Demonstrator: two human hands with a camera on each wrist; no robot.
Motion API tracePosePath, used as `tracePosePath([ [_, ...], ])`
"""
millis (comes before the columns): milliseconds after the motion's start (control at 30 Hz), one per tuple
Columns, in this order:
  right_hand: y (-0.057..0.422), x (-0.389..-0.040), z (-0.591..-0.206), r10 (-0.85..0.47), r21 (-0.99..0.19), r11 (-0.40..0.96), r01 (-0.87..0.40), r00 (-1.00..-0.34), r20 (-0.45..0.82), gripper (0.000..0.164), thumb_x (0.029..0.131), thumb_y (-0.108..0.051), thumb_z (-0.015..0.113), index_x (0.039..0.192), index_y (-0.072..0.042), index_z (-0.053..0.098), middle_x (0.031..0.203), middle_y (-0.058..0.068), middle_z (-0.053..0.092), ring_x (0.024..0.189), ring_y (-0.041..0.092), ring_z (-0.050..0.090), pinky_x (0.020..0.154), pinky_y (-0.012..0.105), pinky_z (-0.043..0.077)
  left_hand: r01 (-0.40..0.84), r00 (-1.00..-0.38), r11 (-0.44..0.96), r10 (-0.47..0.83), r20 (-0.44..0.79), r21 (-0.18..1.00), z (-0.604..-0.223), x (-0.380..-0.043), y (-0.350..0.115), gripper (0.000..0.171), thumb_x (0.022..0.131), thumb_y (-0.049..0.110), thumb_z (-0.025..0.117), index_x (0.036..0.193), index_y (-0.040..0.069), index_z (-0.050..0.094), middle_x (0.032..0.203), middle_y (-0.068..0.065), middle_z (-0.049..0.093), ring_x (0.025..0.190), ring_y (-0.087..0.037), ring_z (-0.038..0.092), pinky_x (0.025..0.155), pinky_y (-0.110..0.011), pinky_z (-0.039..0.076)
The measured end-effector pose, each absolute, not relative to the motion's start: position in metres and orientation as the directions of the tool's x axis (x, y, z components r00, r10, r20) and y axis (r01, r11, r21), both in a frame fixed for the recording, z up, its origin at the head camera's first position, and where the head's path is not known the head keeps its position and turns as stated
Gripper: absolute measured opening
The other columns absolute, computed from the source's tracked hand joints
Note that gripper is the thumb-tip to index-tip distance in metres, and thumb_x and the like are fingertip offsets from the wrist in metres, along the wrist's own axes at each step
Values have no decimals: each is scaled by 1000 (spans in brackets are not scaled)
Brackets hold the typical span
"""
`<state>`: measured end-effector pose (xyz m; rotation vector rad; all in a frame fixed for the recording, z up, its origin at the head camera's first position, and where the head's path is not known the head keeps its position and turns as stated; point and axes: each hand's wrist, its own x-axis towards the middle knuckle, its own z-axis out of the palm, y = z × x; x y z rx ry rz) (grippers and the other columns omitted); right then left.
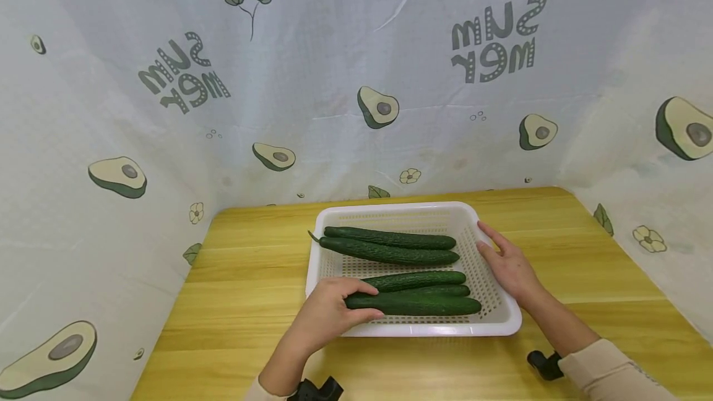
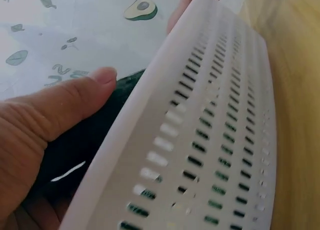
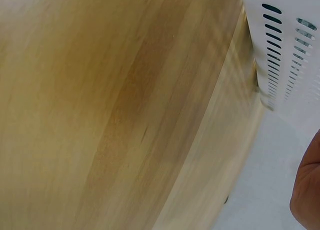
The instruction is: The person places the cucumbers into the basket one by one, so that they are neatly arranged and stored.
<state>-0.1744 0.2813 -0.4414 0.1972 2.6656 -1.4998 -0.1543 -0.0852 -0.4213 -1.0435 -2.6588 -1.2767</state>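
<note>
A white plastic basket [image 1: 429, 329] with slotted walls stands on the wooden table, several dark green cucumbers [image 1: 390, 251] lying lengthwise in it. My left hand [image 1: 328, 311] grips the left end of the nearest cucumber [image 1: 418, 304], thumb on the near side and fingers on the far side. In the left wrist view, that thumb [image 2: 75, 97] lies along the dark cucumber beside the basket's rim. On the basket's right side, my right hand [image 1: 512, 271] holds the rim, its thumb over the inner edge. Only a bit of that hand [image 3: 307, 190] shows in the right wrist view.
The yellow wood-grain table [image 1: 245, 302] extends to both sides of the basket. A pale curtain [image 1: 312, 91] printed with avocados hangs behind the table and along both sides. Black wrist mounts [image 1: 544, 365] sit under the forearms.
</note>
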Motion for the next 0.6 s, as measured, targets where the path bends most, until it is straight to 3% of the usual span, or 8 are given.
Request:
tracePosePath([
  [200,282,-175,-441,75,-838,524,151,-989,-132,66,109,-50,38,166,-25,15,136,41,55,89,30,76,66,40,62,548,-782,502,592,195,670,-424,-155,-76,28,89,37,79,112,20,76,111,5,78,84,-2,69,81,-24,56],
  [400,284,-175,-440,79,-847,511,150,-989,-127,66,109,-49,38,166,-25,15,134,40,57,86,28,76,65,38,62,564,-770,548,619,153,618,-425,-156,-76,27,93,40,75,113,22,75,113,7,77,106,-11,72,91,-31,58],
  [600,282,-176,-442,75,-853,500,152,-988,-132,66,109,-49,39,166,-25,15,136,41,54,88,29,76,66,40,62,509,-815,574,560,145,642,-419,-157,-83,34,101,42,63,121,16,73,116,0,77,108,-18,72,88,-35,59],
])
